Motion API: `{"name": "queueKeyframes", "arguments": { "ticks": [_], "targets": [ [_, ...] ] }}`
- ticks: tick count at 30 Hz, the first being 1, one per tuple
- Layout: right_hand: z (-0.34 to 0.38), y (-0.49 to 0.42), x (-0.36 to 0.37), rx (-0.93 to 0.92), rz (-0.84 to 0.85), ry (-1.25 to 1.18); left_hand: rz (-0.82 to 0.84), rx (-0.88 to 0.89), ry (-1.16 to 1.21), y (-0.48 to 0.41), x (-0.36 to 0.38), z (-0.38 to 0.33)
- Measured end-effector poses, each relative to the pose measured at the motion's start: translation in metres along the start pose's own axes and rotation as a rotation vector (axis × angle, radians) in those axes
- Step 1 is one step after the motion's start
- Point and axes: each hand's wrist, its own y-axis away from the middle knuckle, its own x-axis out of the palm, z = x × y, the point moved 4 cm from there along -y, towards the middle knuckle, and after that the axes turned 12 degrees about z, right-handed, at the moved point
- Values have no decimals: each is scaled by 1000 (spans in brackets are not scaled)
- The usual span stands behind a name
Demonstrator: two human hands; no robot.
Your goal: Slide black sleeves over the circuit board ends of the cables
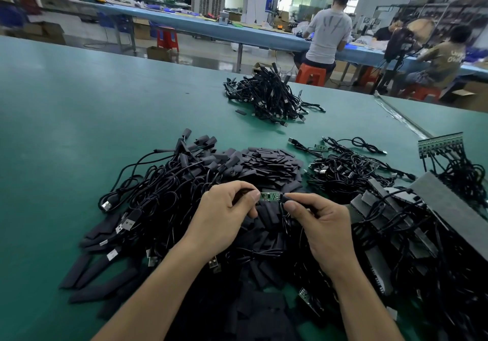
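Observation:
A small green circuit board point(270, 196) on the end of a black cable hangs between my hands above the pile. My right hand point(320, 224) pinches the cable right at the board's right end. My left hand point(224, 214) pinches a black sleeve point(244, 192) at the board's left end; the sleeve is mostly hidden by my fingers. A heap of loose flat black sleeves point(272, 161) lies just behind my hands. Sleeved cables point(169, 185) are piled to the left.
Unsleeved cables with bare boards point(351, 169) lie at the right, beside a row of joined boards point(440, 144) and grey trays point(449, 203). Another cable heap point(269, 98) sits farther back on the green table point(79, 108). People sit at a far bench.

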Motion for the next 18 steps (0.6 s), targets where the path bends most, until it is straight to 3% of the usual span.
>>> {"name": "queueKeyframes", "arguments": {
  "ticks": [11,18],
  "targets": [
    [-2,2,0,-31,27,52,15,-17,-44,0,-1,-3],
    [0,0,4,-114,88,206,-33,-49,-50,0,-2,-2]
  ]
}}
